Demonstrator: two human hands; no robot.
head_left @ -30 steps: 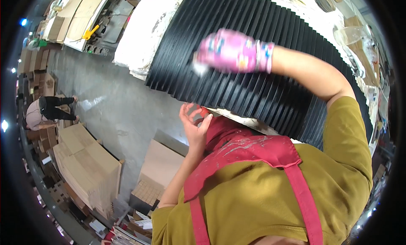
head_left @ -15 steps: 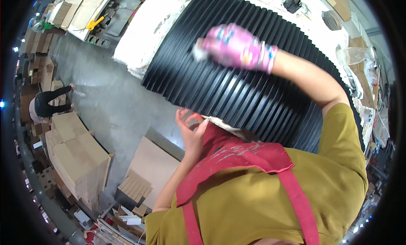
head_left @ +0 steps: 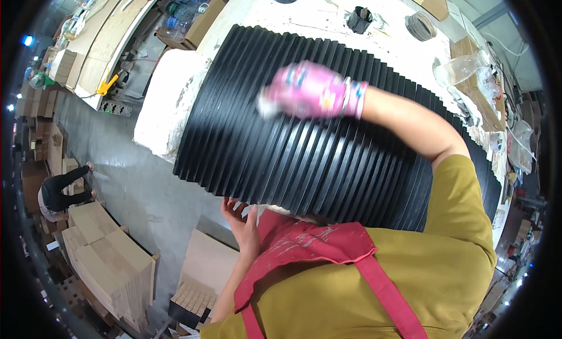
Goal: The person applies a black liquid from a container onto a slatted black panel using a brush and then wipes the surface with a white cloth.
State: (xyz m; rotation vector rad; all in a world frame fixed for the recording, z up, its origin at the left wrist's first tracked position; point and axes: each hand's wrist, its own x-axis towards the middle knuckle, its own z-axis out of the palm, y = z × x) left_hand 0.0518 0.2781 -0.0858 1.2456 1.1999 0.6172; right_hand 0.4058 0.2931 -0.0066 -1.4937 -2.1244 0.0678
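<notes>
A row of long black ribbed strips [head_left: 252,157] lies side by side across the white-covered table. My right hand [head_left: 310,90] wears a pink patterned glove and is closed on a white wad of cloth [head_left: 269,105], pressed to or just over the strips; motion blurs it. At the strips' near left edge is my bare left hand [head_left: 241,222]. Its thumb and fingers are apart, with the fingertips at or just under the edge, partly hidden there. I see nothing held in it.
A white padded block [head_left: 167,99] sits left of the strips. Behind them are a dark cup [head_left: 359,19] and a roll of tape [head_left: 421,26]. Stacked cardboard [head_left: 111,257] stands on the floor at left, near a bending person [head_left: 55,193]. Plastic bags [head_left: 468,70] lie at right.
The view has shifted, so the table sits lower in it. My right hand still holds the cloth over the strips, a little nearer their middle. My left hand stays by the near edge.
</notes>
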